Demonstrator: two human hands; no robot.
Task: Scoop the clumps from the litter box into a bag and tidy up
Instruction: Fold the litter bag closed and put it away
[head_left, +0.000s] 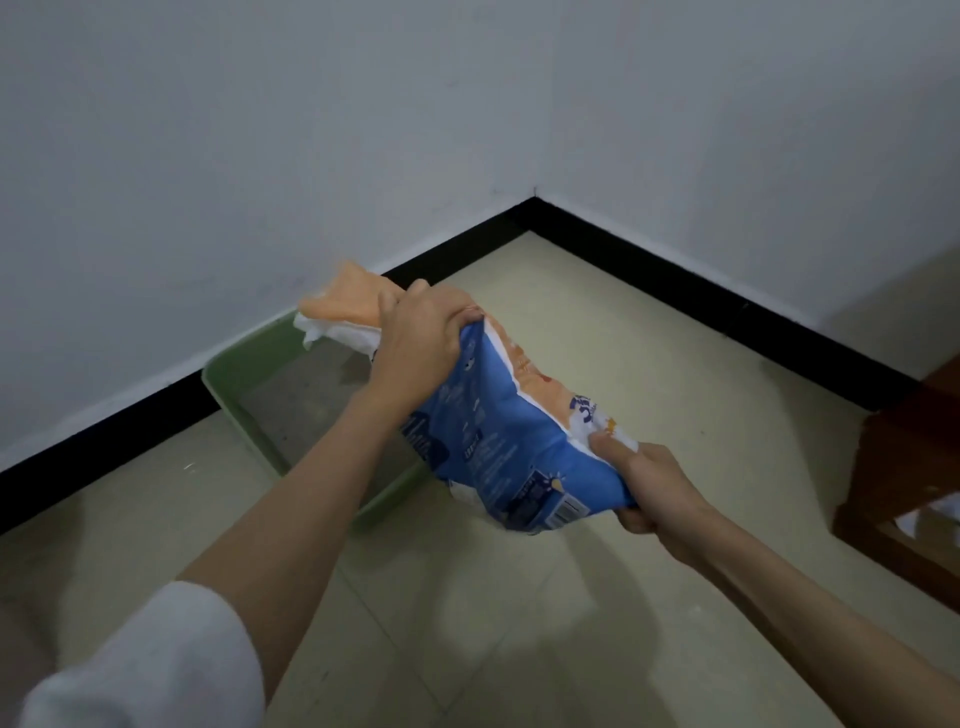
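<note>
The floor (597, 338) is made of pale beige tiles, and two white walls (260, 130) meet in a corner with a black baseboard (675, 265) along the bottom. There is one green litter box (228, 384), one blue, white and orange bag (498, 436), and one piece of brown wooden furniture (904, 457) at the right edge of the view; two hands are visible, and the left arm has a white sleeve (150, 670) pushed up. The left hand (415, 343) has its fingers curled tightly around the crumpled upper end of the bag, whose orange and white mouth sticks out beyond this hand, above the litter box. The right hand (654, 488) grips the lower end of the bag, thumb on top and fingers curled under it. The bag is stretched between the two hands, tilted, higher at the left hand. The litter box lies on the floor below and behind the left hand, near the wall, and it holds grey litter (306, 405).
</note>
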